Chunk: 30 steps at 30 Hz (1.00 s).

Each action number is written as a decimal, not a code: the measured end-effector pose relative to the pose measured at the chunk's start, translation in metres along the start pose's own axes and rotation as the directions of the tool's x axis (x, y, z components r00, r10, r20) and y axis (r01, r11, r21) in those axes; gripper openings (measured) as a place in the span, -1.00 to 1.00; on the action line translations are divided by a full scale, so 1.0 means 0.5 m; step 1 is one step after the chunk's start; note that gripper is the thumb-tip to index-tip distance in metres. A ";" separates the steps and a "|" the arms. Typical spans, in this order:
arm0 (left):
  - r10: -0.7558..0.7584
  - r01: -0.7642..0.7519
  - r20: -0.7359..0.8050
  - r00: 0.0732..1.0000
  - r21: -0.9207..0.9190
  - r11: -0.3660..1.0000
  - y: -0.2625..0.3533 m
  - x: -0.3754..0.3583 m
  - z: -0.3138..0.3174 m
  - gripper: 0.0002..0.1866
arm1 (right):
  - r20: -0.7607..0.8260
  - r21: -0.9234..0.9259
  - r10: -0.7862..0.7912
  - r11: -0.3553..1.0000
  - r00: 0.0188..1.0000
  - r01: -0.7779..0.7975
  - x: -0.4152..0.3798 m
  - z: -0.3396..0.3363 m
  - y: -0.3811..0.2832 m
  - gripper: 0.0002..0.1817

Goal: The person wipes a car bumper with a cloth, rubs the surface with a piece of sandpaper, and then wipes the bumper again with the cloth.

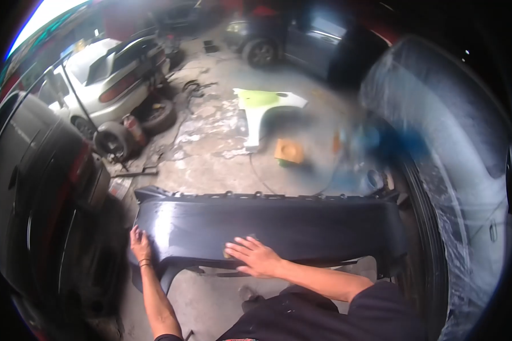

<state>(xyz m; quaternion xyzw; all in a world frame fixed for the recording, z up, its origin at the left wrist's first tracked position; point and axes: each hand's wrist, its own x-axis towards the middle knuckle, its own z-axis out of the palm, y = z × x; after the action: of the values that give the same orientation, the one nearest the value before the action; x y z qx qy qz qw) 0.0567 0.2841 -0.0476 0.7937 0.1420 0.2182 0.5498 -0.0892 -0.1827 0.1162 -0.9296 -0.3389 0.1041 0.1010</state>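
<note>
A dark car bumper lies across in front of me, its smooth face up and its clip edge on the far side. My left hand is at the bumper's left end, fingers bent over the edge and gripping it. On the near part of the bumper's face rests my right hand, palm down with fingers stretched. A small brownish pad peeks out under those fingertips; most of it is hidden by the hand.
A dark vehicle stands close on my left, a plastic-covered car on my right. Beyond the bumper, a white and yellow-green fender and an orange box are on the floor. Loose tyres lie near a white car.
</note>
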 end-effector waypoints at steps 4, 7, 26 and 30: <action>-0.008 -0.001 -0.043 0.999 -0.217 0.976 -0.024 0.023 -0.009 -0.43 | -0.221 -0.009 0.176 0.983 0.959 -0.182 -0.345 0.033 0.111 -0.44; 0.230 -0.239 -0.132 0.964 -0.058 0.969 -0.052 0.014 -0.029 -0.49 | -0.116 -0.096 0.417 0.898 0.901 -0.428 -0.490 -0.030 0.114 -0.51; -0.006 0.289 0.692 0.722 -0.295 0.911 0.731 -0.852 0.465 -0.64 | -0.367 0.779 0.165 0.593 0.915 0.205 -0.501 -0.160 0.295 -0.73; -0.053 0.372 0.580 0.813 -0.448 0.813 0.787 -0.891 0.442 -0.79 | -0.244 0.911 0.164 0.375 0.956 0.169 -0.510 -0.199 0.292 -0.53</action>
<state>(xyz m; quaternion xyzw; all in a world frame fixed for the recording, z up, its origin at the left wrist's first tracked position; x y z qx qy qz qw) -0.2231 -0.2419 0.1691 0.6111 0.0047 -0.0501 0.7899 -0.1648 -0.4699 0.2057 -0.7169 -0.2047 0.1360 0.6525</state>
